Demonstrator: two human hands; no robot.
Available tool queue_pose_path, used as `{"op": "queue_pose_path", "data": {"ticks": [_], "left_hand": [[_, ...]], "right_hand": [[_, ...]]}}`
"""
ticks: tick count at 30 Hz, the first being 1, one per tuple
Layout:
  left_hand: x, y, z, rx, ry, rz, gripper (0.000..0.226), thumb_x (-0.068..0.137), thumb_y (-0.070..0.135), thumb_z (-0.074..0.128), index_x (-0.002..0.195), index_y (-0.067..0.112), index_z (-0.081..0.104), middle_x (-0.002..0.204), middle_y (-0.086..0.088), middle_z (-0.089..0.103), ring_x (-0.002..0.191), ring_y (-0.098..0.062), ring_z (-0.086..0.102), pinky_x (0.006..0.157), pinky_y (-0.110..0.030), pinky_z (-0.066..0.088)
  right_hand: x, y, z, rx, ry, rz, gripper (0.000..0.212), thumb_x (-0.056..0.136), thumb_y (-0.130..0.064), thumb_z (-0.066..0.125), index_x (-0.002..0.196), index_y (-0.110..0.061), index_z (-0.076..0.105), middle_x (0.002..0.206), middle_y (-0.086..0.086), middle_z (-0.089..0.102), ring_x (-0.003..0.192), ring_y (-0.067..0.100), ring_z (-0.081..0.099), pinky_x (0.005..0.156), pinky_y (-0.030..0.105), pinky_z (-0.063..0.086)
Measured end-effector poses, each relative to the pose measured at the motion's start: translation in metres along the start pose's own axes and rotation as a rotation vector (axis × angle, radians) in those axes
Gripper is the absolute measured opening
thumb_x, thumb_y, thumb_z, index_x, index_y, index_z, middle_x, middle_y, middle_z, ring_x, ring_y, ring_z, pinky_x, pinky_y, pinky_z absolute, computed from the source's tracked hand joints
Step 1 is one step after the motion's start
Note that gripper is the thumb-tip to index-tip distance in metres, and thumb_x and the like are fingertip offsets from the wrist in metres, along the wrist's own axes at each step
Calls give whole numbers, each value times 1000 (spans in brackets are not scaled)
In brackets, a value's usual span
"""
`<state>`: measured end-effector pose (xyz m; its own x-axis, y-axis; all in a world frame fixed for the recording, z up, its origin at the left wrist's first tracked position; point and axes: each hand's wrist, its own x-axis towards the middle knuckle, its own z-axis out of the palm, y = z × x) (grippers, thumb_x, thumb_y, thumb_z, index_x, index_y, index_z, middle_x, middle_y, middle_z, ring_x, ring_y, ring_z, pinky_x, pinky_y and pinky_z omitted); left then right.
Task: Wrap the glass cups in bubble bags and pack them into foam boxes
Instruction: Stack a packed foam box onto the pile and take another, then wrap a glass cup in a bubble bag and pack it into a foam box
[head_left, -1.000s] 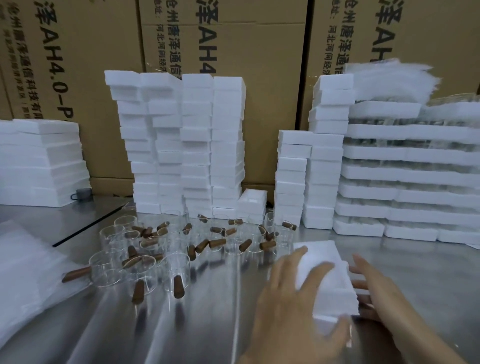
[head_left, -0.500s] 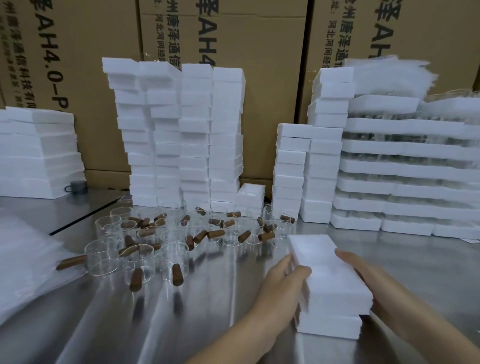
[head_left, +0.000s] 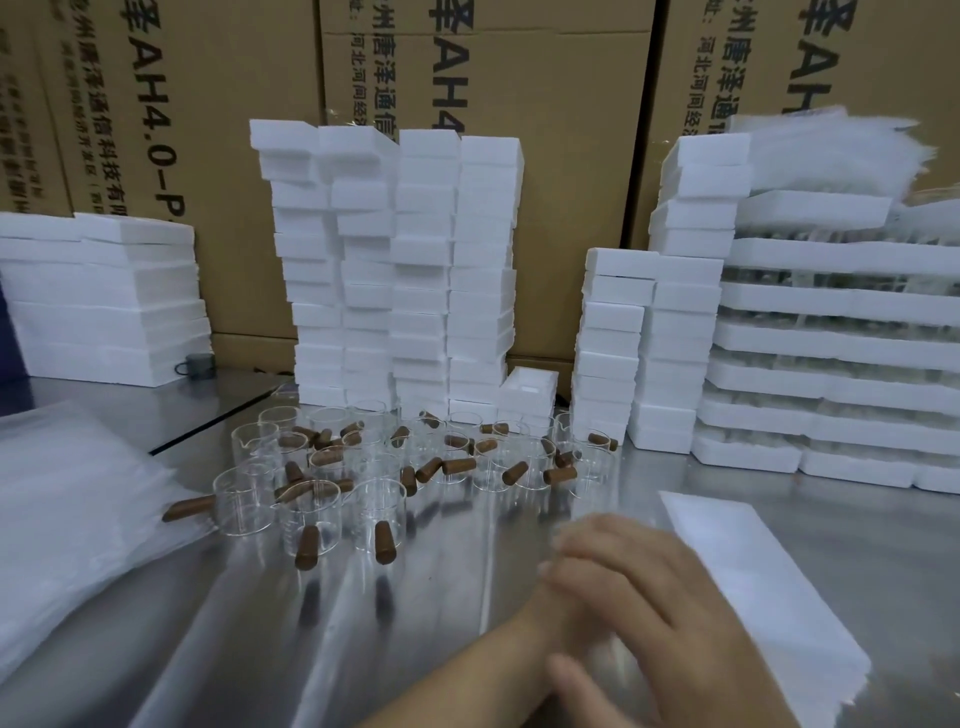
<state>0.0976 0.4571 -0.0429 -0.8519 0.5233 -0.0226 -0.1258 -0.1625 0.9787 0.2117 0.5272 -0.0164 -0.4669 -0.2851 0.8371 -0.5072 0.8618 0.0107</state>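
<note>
Crossed above the bench (head_left: 415, 623), right hand (head_left: 660, 603) open and empty over a left hand (head_left: 557, 595) too hidden to judge, just beside the foam box (head_left: 769, 597), probably free to reach the glass cups (head_left: 374, 467) clustered ahead.

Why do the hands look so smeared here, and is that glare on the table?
Head view: the right hand is smeared by motion blur, so its fingers are hard to separate. Head view: the steel table shows streaky glare and reflections below the glass cups, which stay fairly sharp. Head view: the wide lens makes the foam box stacks seem to lean.
</note>
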Motion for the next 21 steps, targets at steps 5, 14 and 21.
{"op": "queue_pose_path", "data": {"ticks": [5,14,21], "left_hand": [[4,46,-24,88,362,221,31,111,9,45,106,10,75,106,3,73,98,-11,68,82,-22,54],[-95,163,-171,689,747,660,21,107,23,59,106,37,74,102,36,71,102,13,64,85,-25,50],[-128,143,-422,1450,1095,-154,99,86,81,35,159,15,44,157,-21,53,139,-50,50,114,-62,41]], "right_hand": [[-7,3,23,479,-171,488,44,90,-60,57,132,-59,47,145,-30,48,139,0,46,111,35,47],[-21,39,25,300,-516,782,94,75,-90,37,159,-54,13,169,-25,11,156,2,6,129,39,15],[-32,78,32,16,-543,938,85,93,-79,42,163,-45,8,176,-1,6,162,28,3,129,53,13]]}}
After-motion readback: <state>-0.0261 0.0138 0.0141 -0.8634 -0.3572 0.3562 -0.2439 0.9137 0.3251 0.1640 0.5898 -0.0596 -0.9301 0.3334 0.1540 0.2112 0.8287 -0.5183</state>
